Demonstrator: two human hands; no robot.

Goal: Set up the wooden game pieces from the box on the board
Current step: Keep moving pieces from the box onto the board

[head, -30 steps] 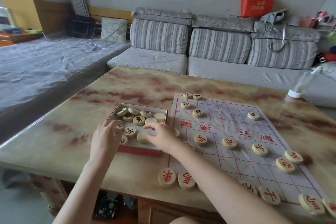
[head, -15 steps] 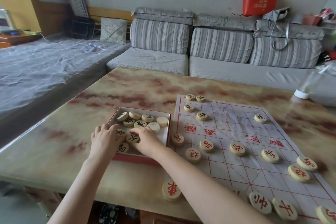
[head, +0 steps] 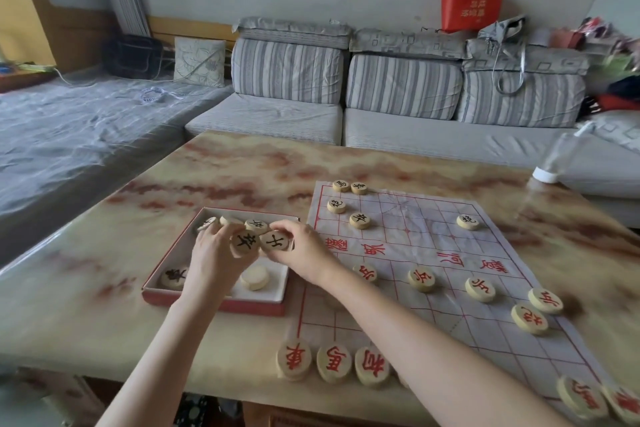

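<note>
A shallow red-edged box [head: 221,304] sits on the marble table, left of the paper board [head: 433,253]. My left hand [head: 214,255] is raised over the box, pinching a round wooden piece with a black character [head: 245,243]. My right hand [head: 304,253] holds another black-marked piece [head: 275,241] right beside it. More pieces lie in the box: one black-marked [head: 173,277], one blank side up [head: 254,277], others at the far end [head: 257,226]. Red-marked pieces [head: 420,279] stand in a row on the board, and black-marked ones [head: 360,220] at its far side.
Three red-marked pieces [head: 332,362] line the table's near edge. A clear plastic bottle [head: 557,159] stands upside down at the far right of the marble table [head: 242,170]. A striped grey sofa [head: 398,107] runs behind the table, a covered bed [head: 69,135] to the left.
Both hands have risen out of the box, each lifting a black-marked piece. The camera view shifted slightly.
</note>
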